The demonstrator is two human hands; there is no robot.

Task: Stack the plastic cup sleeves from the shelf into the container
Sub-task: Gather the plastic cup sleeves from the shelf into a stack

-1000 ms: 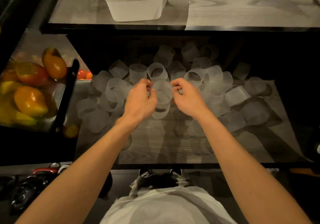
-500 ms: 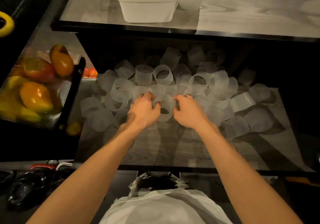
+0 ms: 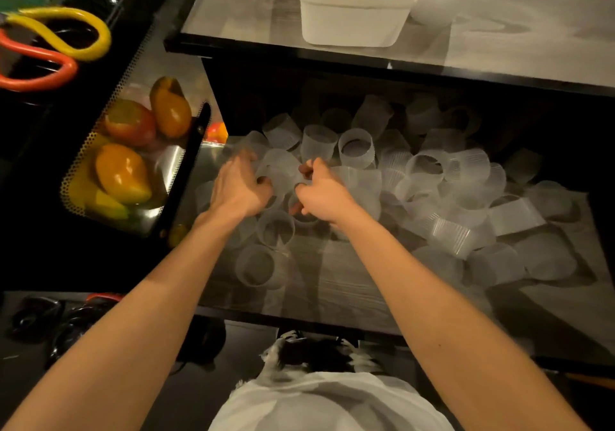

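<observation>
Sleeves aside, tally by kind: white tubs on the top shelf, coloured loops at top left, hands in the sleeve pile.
White tub: 1
Coloured loops: 2, yellow loop, orange loop
Hands: 2, left hand, right hand
Total: 5
Sleeves: too overlapped to count

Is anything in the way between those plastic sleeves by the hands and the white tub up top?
Only the upper shelf's black front edge runs between the sleeves at the left hand and right hand and the container. They would likely need lifting over it. No lid shows.
</observation>
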